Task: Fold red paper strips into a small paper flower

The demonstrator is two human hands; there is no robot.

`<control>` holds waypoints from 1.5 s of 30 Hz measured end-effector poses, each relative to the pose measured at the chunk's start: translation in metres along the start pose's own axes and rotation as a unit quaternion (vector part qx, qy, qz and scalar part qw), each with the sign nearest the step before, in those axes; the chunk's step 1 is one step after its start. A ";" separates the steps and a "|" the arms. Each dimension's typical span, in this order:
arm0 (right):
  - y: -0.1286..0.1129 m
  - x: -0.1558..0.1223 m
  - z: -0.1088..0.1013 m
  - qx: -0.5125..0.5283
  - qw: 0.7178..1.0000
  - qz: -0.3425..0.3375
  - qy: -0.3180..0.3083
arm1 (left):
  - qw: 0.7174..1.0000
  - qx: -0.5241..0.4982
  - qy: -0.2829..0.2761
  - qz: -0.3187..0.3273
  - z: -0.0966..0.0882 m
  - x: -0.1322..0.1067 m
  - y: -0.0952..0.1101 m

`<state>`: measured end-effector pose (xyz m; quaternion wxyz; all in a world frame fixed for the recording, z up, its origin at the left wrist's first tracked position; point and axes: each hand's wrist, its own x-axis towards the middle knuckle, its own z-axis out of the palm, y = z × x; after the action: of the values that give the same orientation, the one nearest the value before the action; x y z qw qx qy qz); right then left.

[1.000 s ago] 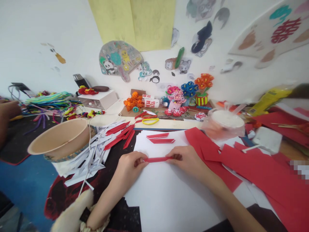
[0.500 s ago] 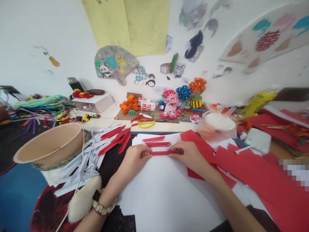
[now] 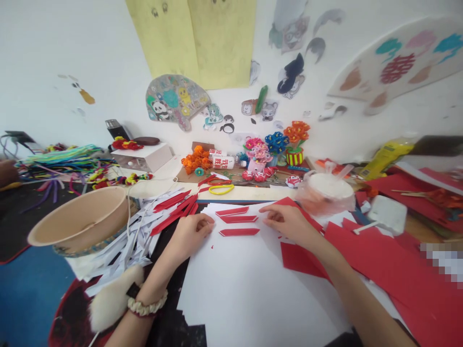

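Observation:
Three folded red paper strips lie in a row on the white sheet (image 3: 249,289); the nearest one (image 3: 239,232) sits between my hands. My left hand (image 3: 190,233) rests just left of it with fingers loosely curled and nothing in them. My right hand (image 3: 286,220) hovers just right of the strips over the edge of a red paper sheet (image 3: 300,258), fingers loosely bent and apart, holding nothing. Neither hand touches the strip.
A tan paper bowl (image 3: 81,219) stands at left beside a heap of white and red paper strips (image 3: 144,226). Behind are scissors (image 3: 217,182), a yellow band (image 3: 221,189), pipe-cleaner flowers (image 3: 277,142), a bagged white roll (image 3: 327,190) and red sheets (image 3: 398,270) at right.
Both hands held the red strip by its ends; they have let it go and drawn apart. The strip now lies as the third below the other two.

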<state>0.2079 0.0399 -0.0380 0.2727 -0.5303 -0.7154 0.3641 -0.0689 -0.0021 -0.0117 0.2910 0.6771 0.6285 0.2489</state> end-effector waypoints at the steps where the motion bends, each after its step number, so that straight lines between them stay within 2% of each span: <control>1: -0.001 0.003 0.001 -0.007 1.000 0.003 0.001 | 1.000 -0.009 0.010 -0.004 0.002 0.002 -0.002; 5: -0.004 0.012 0.003 -0.015 1.000 0.008 -0.007 | 0.999 -0.032 0.037 -0.004 0.011 0.008 -0.005; 10: -0.002 0.018 0.011 0.016 0.999 0.010 -0.038 | 0.998 -0.036 0.040 0.017 0.020 0.011 -0.001; 17: -0.004 0.019 0.020 0.009 1.000 -0.017 -0.011 | 0.998 -0.032 0.028 0.039 0.027 0.014 0.007; 25: -0.004 0.017 0.020 -0.004 0.999 -0.054 -0.004 | 0.997 -0.017 0.029 0.068 0.025 0.013 0.008; 31: -0.004 0.019 0.024 -0.051 0.993 -0.104 -0.010 | 0.995 0.037 0.040 0.083 0.027 0.015 0.007; 36: -0.003 0.018 0.028 -0.102 0.988 -0.113 -0.003 | 0.994 0.041 0.028 0.096 0.027 0.017 0.006; 45: -0.003 0.016 0.029 -0.105 0.988 -0.114 -0.005 | 0.996 0.043 0.043 0.072 0.025 0.012 0.007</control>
<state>0.1792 0.0476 -0.0524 0.2514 -0.4693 -0.8068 0.2563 -0.0453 0.0076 -0.0254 0.2152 0.7213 0.6001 0.2709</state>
